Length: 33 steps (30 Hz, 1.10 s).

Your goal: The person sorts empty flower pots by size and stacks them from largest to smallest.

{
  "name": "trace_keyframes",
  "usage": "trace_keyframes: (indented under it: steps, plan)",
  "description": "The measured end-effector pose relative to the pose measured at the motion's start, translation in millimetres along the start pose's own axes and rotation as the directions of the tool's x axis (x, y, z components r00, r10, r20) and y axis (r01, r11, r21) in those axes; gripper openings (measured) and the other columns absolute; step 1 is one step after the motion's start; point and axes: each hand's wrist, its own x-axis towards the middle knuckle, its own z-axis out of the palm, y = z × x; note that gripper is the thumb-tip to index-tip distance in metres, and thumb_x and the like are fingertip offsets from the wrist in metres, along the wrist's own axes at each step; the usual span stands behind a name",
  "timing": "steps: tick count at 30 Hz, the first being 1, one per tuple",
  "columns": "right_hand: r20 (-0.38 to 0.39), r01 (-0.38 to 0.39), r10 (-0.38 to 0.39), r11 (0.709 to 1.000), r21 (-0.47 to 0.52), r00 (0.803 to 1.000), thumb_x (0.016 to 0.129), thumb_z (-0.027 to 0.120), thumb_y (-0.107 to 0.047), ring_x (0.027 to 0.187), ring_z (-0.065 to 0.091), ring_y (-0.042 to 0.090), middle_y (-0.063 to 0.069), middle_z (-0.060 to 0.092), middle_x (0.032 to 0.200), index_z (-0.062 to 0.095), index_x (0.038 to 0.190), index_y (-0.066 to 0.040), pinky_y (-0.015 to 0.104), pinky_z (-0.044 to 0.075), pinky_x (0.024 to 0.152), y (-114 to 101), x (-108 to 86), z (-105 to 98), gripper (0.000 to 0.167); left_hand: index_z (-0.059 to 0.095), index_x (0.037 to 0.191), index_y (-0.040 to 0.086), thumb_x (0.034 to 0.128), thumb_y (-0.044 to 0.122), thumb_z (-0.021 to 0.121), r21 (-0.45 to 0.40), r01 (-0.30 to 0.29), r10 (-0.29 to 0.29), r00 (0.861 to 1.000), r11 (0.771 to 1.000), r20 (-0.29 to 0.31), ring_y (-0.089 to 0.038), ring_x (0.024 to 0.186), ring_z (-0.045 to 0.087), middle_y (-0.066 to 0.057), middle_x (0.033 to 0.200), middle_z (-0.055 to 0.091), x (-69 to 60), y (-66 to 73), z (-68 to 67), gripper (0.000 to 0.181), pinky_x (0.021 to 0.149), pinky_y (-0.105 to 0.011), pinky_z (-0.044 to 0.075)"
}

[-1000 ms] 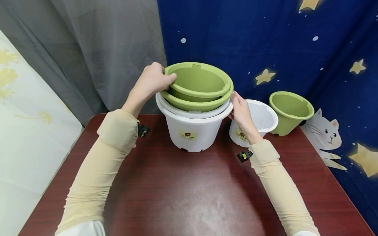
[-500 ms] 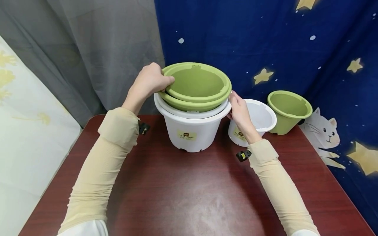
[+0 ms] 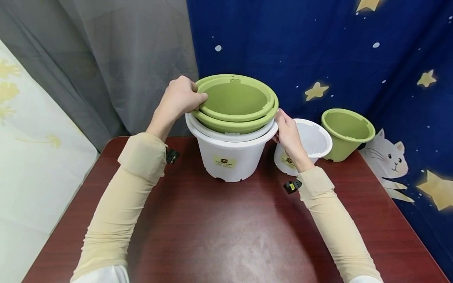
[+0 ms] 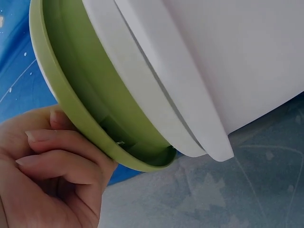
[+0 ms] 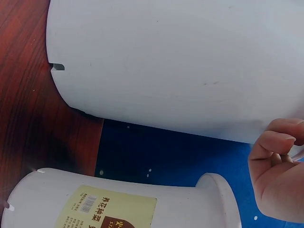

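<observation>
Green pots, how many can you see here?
3: an upper green pot inside a lower green pot, set in the white pots; another green pot at far right. Others may be hidden inside.

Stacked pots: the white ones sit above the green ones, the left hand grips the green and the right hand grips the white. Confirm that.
Wrong order: the head view shows the green pots above the white pots. The left hand does grip the green, the right hand the white.

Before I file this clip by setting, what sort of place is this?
Probably an indoor tabletop workspace: a reddish-brown table bears pots, with a gray curtain and a starry blue curtain behind.
</observation>
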Motion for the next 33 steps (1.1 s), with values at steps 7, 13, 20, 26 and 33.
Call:
trace_keyframes:
  steps: [7, 13, 20, 26, 33]
  plan:
    - [0.001, 0.002, -0.002, 1.0, -0.001, 1.0, 0.11, 0.032, -0.018, 0.045, 0.042, 0.016, 0.007, 0.048, 0.057, 0.055, 0.131, 0.002, 0.023, 0.036, 0.043, -6, -3.1, 1, 0.037, 0.047, 0.068, 0.012, 0.094, 0.021, 0.052, 0.019, 0.002, -0.002, 1.0, 1.0, 0.003, -0.015, 0.059, 0.053, 0.0, 0.064, 0.047, -4.5, -2.4, 2.6, 0.028, 0.053, -0.026, 0.043]
    - [-0.003, 0.006, -0.006, 1.0, -0.01, 1.0, 0.111, 0.033, -0.025, 0.047, 0.042, 0.018, 0.008, 0.047, 0.058, 0.057, 0.127, -0.003, 0.023, 0.035, 0.042, 16, 9.1, -1, 0.036, 0.06, 0.081, 0.008, 0.0955, 0.021, 0.051, 0.006, -0.003, 0.003, 1.0, 1.0, 0.006, -0.016, 0.058, 0.056, -0.006, 0.072, 0.055, -6.8, -5.8, 4.2, 0.021, 0.053, -0.027, 0.043]
    - [-0.02, 0.018, -0.018, 1.0, -0.02, 1.0, 0.11, 0.036, -0.038, 0.047, 0.04, 0.014, 0.006, 0.046, 0.059, 0.061, 0.117, -0.009, 0.023, 0.033, 0.042, 28, 14.9, -4, 0.039, 0.061, 0.14, 0.012, 0.0968, 0.027, 0.05, -0.023, -0.011, 0.011, 1.0, 1.0, -0.004, -0.019, 0.07, 0.062, -0.015, 0.12, 0.063, -10.6, -11.3, 4.3, 0.047, 0.061, -0.029, 0.05]
    - [-0.021, 0.033, -0.034, 0.999, -0.026, 0.999, 0.109, 0.041, -0.037, 0.048, 0.039, 0.011, 0.0, 0.045, 0.061, 0.062, 0.112, -0.009, 0.021, 0.032, 0.044, 24, 14.1, -8, 0.034, 0.055, 0.147, 0.015, 0.0997, 0.034, 0.045, -0.009, -0.049, 0.049, 0.999, 0.999, -0.022, -0.026, 0.079, 0.062, -0.014, 0.123, 0.064, -14.4, -17.7, 7.4, 0.052, 0.066, -0.036, 0.048]
    - [-0.017, 0.024, -0.024, 0.999, -0.022, 1.0, 0.108, 0.046, -0.035, 0.049, 0.042, 0.011, 0.0, 0.046, 0.062, 0.063, 0.112, -0.007, 0.02, 0.034, 0.043, 21, 12.8, -10, 0.033, 0.053, 0.148, 0.016, 0.1021, 0.037, 0.045, -0.048, -0.077, 0.074, 0.996, 0.996, -0.058, -0.022, 0.062, 0.064, -0.012, 0.101, 0.069, -19.0, -25.0, 12.0, 0.051, 0.06, -0.036, 0.051]
